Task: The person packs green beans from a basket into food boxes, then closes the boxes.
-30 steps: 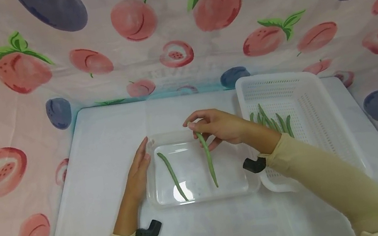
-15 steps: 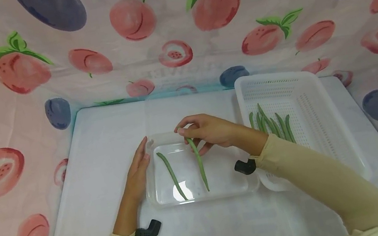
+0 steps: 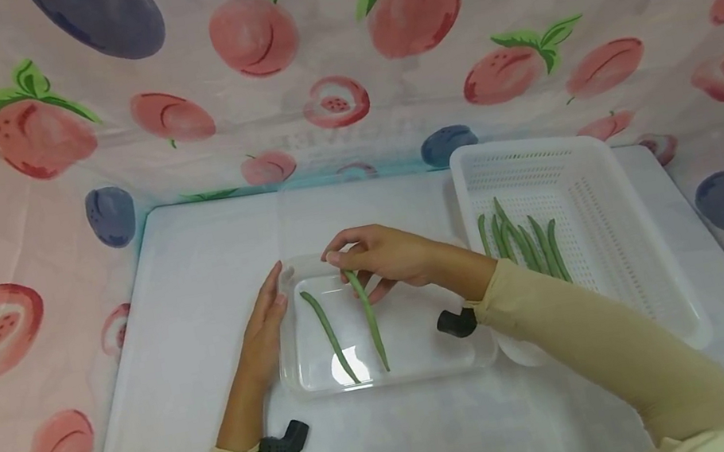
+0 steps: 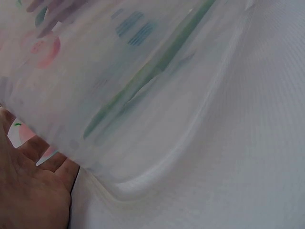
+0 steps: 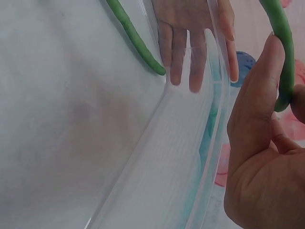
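Over the clear plastic container (image 3: 431, 367), my right hand (image 3: 385, 254) pinches a green bean (image 3: 370, 321) near its upper end, and the bean hangs down. In the right wrist view this held bean (image 5: 282, 43) is between the thumb and fingers. Another green bean (image 3: 331, 336) lies in the left part of the container; the left wrist view shows a bean (image 4: 152, 69) through the clear wall. My left hand (image 3: 265, 328) rests against the container's left side with its fingers straight, as seen through the plastic in the right wrist view.
A white perforated basket (image 3: 657, 271) stands right of the container, with several green beans (image 3: 529, 245) inside; my right forearm crosses over its front left part. Both stand on a white table (image 3: 401, 445). A fruit-patterned cloth (image 3: 192, 167) rises behind and on the sides.
My right hand has moved left and slightly nearer with the pinched bean, toward the bean lying in the container. My left hand has stayed in place.
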Action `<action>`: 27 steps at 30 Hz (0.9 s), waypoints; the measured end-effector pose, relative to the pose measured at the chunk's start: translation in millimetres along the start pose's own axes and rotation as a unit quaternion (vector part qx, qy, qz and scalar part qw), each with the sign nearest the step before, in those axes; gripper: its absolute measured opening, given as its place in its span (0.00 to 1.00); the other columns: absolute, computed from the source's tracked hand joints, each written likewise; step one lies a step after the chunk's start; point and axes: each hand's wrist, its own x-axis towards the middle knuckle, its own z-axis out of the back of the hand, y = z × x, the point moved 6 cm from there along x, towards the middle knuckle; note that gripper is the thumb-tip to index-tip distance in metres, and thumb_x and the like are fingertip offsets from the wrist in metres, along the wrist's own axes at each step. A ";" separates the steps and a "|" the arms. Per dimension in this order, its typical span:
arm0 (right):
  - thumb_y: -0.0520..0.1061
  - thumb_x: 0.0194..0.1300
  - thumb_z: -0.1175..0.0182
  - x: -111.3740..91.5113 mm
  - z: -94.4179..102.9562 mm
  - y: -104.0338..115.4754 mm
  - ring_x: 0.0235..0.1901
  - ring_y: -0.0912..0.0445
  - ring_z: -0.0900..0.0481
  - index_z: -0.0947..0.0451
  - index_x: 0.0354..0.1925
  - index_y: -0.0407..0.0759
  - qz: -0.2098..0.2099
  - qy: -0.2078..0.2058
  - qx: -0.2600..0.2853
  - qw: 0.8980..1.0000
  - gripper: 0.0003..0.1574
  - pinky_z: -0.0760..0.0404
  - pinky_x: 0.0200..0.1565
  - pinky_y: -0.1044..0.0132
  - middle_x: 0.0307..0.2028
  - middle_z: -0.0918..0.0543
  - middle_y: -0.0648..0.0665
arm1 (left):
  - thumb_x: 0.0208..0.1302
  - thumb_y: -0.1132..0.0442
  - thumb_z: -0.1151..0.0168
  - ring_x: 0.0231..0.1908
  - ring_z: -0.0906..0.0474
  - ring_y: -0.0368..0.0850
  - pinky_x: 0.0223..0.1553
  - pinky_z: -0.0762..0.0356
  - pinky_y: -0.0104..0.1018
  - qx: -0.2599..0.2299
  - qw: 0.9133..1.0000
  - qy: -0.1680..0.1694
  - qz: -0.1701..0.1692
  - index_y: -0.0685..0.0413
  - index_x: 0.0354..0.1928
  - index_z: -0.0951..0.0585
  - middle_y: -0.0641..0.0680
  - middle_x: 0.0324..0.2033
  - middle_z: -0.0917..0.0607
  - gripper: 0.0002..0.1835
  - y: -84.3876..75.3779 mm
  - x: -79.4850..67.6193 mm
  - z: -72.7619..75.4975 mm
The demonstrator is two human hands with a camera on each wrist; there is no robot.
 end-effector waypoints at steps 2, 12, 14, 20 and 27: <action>0.57 0.76 0.42 1.2 -1.0 -0.2 0.35 0.49 0.19 0.23 0.60 0.52 -0.002 0.000 -0.002 1.000 0.21 0.11 0.30 0.58 0.39 0.18 0.42 | 0.81 0.44 0.60 0.79 0.48 0.56 0.67 0.33 0.68 -0.001 1.000 0.001 0.001 0.25 0.80 0.45 0.37 0.80 0.47 0.28 0.1 0.2 0.0; 0.58 0.76 0.43 3.1 -3.5 0.6 0.34 0.52 0.18 0.23 0.61 0.53 -0.004 0.005 -0.008 1.000 0.21 0.11 0.31 0.57 0.38 0.18 0.43 | 0.81 0.43 0.60 0.79 0.47 0.55 0.68 0.32 0.68 -0.008 1.000 0.004 0.005 0.26 0.80 0.45 0.37 0.80 0.47 0.29 0.5 0.7 -0.2; 0.58 0.76 0.43 3.3 -3.9 0.7 0.34 0.53 0.18 0.23 0.61 0.53 -0.007 0.006 -0.008 1.000 0.21 0.11 0.31 0.57 0.39 0.17 0.43 | 0.81 0.43 0.59 0.79 0.47 0.55 0.67 0.32 0.67 -0.010 1.000 0.003 0.006 0.25 0.80 0.45 0.36 0.80 0.47 0.29 0.5 0.3 0.3; 0.59 0.76 0.43 3.7 -3.2 1.5 0.35 0.51 0.17 0.23 0.61 0.53 -0.013 0.006 -0.012 1.000 0.22 0.10 0.34 0.54 0.45 0.19 0.35 | 0.82 0.45 0.60 0.78 0.45 0.56 0.66 0.30 0.67 -0.009 1.000 0.004 0.004 0.26 0.80 0.45 0.36 0.80 0.46 0.28 -0.8 -0.2 0.8; 0.59 0.75 0.43 5.3 0.6 -0.1 0.41 0.47 0.16 0.22 0.62 0.54 -0.019 -0.001 -0.023 1.000 0.23 0.10 0.35 0.54 0.43 0.18 0.42 | 0.82 0.45 0.60 0.78 0.44 0.57 0.66 0.30 0.68 -0.012 1.000 0.005 0.002 0.26 0.80 0.45 0.37 0.80 0.46 0.28 -1.2 -0.1 -0.1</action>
